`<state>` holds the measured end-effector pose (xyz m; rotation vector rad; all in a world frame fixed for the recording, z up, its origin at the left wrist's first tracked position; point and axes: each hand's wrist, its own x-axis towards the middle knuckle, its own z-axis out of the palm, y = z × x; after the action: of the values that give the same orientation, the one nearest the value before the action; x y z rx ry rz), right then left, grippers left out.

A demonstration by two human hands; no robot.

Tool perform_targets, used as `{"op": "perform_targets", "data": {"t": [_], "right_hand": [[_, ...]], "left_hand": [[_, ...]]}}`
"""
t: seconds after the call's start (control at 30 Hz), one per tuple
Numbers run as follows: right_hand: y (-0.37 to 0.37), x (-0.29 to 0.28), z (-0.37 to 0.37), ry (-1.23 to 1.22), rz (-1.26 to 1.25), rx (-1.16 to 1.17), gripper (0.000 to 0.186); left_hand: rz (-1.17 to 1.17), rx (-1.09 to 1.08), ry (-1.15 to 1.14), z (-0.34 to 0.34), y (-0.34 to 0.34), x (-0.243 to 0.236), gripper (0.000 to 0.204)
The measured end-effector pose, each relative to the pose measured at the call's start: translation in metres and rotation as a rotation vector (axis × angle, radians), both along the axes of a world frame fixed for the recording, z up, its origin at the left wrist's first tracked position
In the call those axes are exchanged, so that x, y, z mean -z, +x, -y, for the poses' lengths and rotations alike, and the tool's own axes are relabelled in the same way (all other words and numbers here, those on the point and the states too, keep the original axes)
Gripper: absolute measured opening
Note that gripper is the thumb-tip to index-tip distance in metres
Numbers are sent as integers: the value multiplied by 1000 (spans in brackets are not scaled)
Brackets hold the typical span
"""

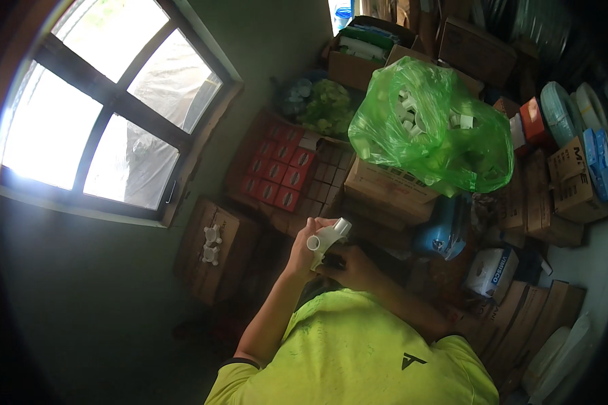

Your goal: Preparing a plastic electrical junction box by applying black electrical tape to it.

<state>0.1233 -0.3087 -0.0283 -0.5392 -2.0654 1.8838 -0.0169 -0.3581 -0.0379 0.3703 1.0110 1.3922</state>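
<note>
A white plastic pipe fitting with round open sockets is held in front of my chest. My left hand grips it from the left side, fingers wrapped around its back. My right hand is at its lower right with the fingers bent in against it; the fingertips are dark and partly hidden. Two similar small white fittings lie on a brown carton to the left. Beyond my hands, a green translucent plastic bag bulges with more white fittings and sits on a carton.
An open carton with rows of small red boxes stands ahead, beside the window wall. A blue plastic-wrapped bundle, a white box and several stacked cartons crowd the right. Pale coils lie at far right.
</note>
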Motion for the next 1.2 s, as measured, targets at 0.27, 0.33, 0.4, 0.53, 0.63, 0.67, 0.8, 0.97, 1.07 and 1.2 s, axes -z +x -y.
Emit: {"op": "perform_targets", "data": {"t": [0.27,0.33,0.4,0.53,0.63,0.67,0.8,0.97,1.07,1.2], "right_hand": [[-4,-17,-15,-133,-222,497,12],[1,-23,-18,-123,-233,493,13],[3,-31,-15,11,-240,323,21],[-8,-27,8,397,-180,251,30],[-5,-27,8,478,-15,163,31],[-4,-27,9,478,-14,167,31],[-5,-25,11,633,-105,279,41],[-1,-20,9,616,-104,252,45],[-1,-13,8,421,-10,134,44],[-5,6,10,-267,-184,45,34]], "left_hand": [[566,-344,59,-3,-26,-12,75],[570,-400,65,-5,-24,-13,74],[572,-452,70,-6,-22,-14,74],[445,-593,22,-17,-14,-20,72],[303,-539,-32,-12,-12,-27,60],[302,-535,-32,-13,-12,-30,60],[363,-688,54,-17,-7,-36,48],[180,-652,351,-14,2,-33,48],[-73,-745,385,-17,7,-40,52],[-94,-650,457,-21,3,-51,57]]}}
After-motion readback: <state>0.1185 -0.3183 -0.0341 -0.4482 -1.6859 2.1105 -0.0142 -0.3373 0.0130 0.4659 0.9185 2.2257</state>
